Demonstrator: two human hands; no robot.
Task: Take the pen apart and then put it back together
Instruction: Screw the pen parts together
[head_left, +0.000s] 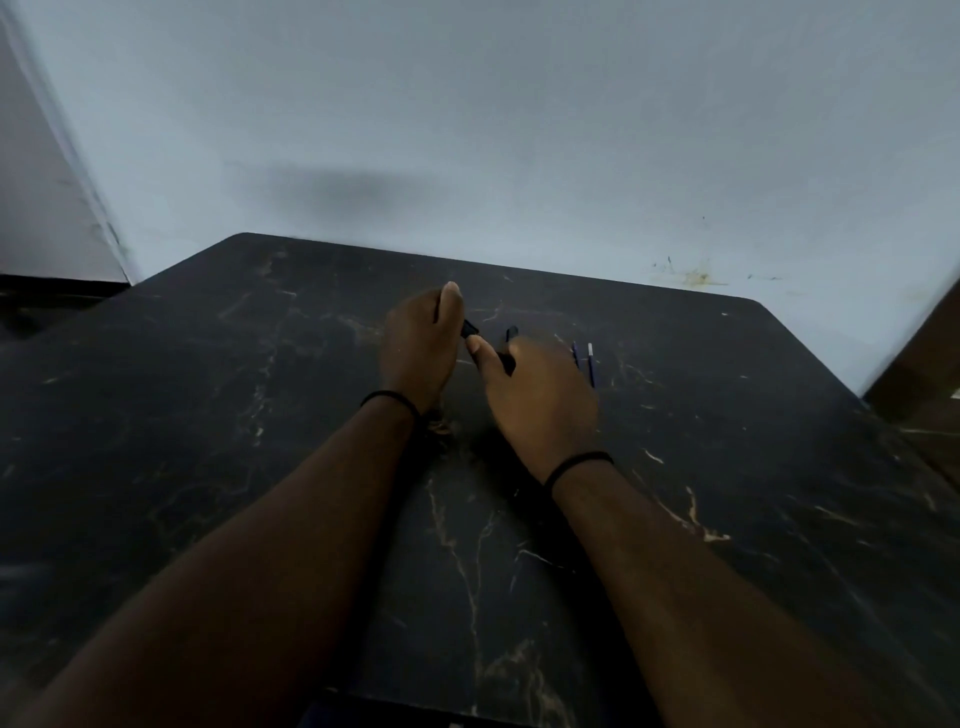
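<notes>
While no writing shows, both hands' grips pinch dark pen pieces (470, 328): left hand (421, 345), right hand (540, 395).

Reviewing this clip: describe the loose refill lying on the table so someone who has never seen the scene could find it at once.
Start at the dark marble-patterned table against the pale wall. Just beyond and to the right of the right hand lie two thin sticks side by side. The refill is the right-hand one, blue with a pale far end, while its neighbour looks shorter and dark throughout.
</notes>
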